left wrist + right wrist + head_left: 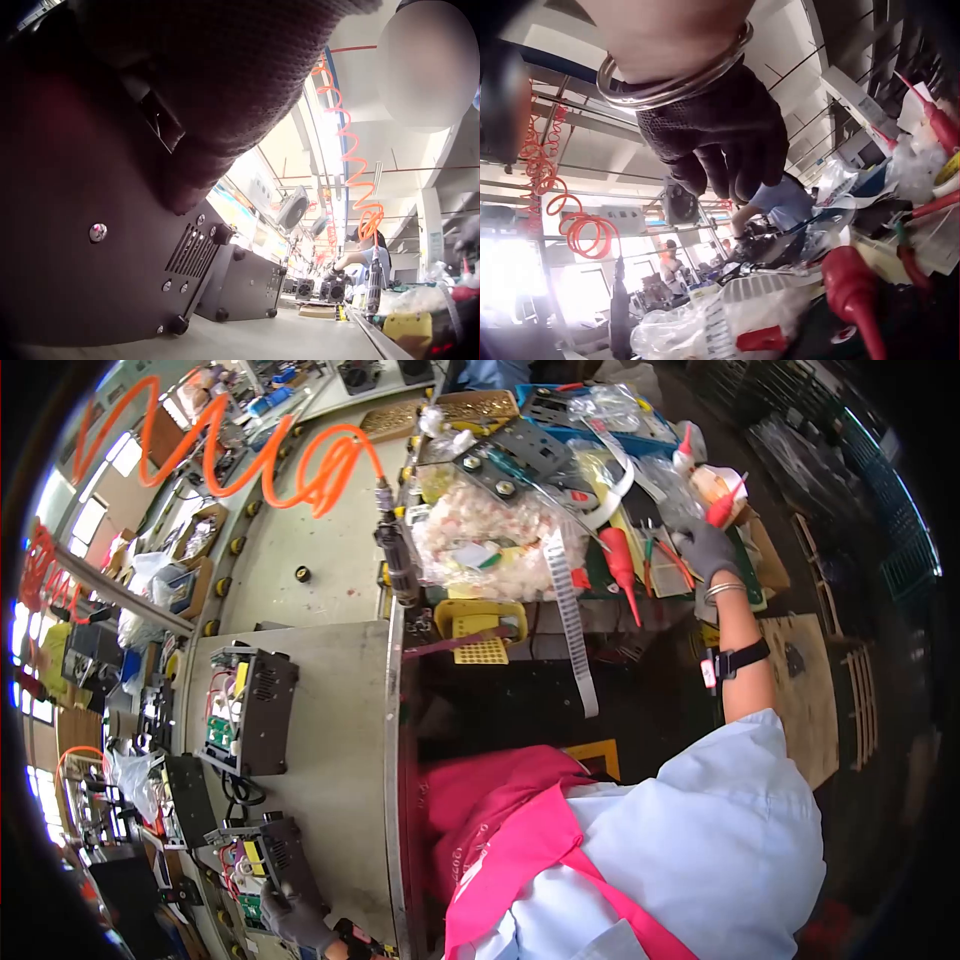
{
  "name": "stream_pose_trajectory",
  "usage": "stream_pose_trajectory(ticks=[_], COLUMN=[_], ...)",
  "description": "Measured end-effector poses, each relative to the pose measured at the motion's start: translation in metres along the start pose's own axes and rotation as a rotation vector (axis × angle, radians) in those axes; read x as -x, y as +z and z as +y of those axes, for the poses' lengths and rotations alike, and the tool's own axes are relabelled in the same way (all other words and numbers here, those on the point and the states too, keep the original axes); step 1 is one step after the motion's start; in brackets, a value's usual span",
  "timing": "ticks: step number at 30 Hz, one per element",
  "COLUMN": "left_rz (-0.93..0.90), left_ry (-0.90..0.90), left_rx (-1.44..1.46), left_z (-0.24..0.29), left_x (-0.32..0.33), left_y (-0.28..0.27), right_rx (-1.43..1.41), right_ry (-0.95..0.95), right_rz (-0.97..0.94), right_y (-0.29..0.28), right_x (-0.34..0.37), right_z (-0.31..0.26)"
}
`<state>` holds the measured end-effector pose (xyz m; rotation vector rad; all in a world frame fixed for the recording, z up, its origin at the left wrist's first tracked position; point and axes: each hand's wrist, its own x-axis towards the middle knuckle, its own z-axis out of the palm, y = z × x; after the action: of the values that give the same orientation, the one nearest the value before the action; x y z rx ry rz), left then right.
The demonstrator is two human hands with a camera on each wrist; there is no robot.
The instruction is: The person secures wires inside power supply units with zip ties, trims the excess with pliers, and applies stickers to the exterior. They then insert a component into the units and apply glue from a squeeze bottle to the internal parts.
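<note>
Left hand (pixel 297 917) on near dark case (pixel 292 850) on bench (pixel 345 760), whether gripping can't tell; right hand (pixel 706 550) near red bottle (pixel 720 512), fingers (pixel 756 169) loosely bent, nothing visibly held; case likely heavy, stiff, green board (pixel 252 908) fragile, best held by outer walls

1. Shirt (pixel 690 820): pale blue, creased; short, loose right sleeve (pixel 745 745).
2. Apron (pixel 515 870): bright pink, broad strap over the shirt; small pale lettering on the front, illegible.
3. Right glove (pixel 708 548): grey, knitted.
4. Bangles (pixel 724 590): silver-coloured, rounded metal, right wrist.
5. Forearm strap (pixel 745 657): black, right arm; small pink-and-white fitting (pixel 709 670).
6. Left glove (pixel 295 920): grey.
7. Wristband (pixel 354 937): black, left wrist.
</note>
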<state>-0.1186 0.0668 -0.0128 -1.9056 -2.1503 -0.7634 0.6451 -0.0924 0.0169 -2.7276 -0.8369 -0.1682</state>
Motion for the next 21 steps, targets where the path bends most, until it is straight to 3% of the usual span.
stream_pose_trajectory(ticks=[4,5,8,10,11,14,18,20,21], left_rz=[0.007,-0.222,-0.098,-0.094,-0.096,-0.114,-0.069,-0.149,-0.19], left_ry=[0.059,-0.164,-0.123,-0.118,-0.123,-0.149,-0.076,-0.176,-0.226], left_rx=[-0.042,-0.181,-0.167,-0.071,-0.072,-0.087,-0.145,-0.117,-0.106], left_z=[-0.012,-0.002,-0.026,-0.027,-0.028,-0.036,-0.041,-0.04,-0.039], left_x=[-0.001,-0.002,0.003,0.005,0.004,0.004,0.004,0.002,0.001], left_y=[0.005,-0.008,0.007,0.009,0.009,0.011,0.015,0.014,0.013], right_rx=[0.237,0.28,-0.017,-0.549,-0.82,-1.168,-0.902,-0.483,-0.446], right_ry=[0.424,0.493,0.681,0.836,0.817,0.794,0.401,0.182,0.102], right_rz=[-0.223,-0.223,-0.581,-0.508,-0.406,-0.181,0.185,0.313,0.416], right_y=[-0.012,-0.001,0.017,0.061,0.067,0.099,0.099,0.069,0.062], right_x=[0.023,0.03,0.054,0.07,0.078,0.076,0.076,0.091,0.097], right_z=[0.072,0.099,0.131,0.158,0.151,0.157,0.129,0.083,0.063])
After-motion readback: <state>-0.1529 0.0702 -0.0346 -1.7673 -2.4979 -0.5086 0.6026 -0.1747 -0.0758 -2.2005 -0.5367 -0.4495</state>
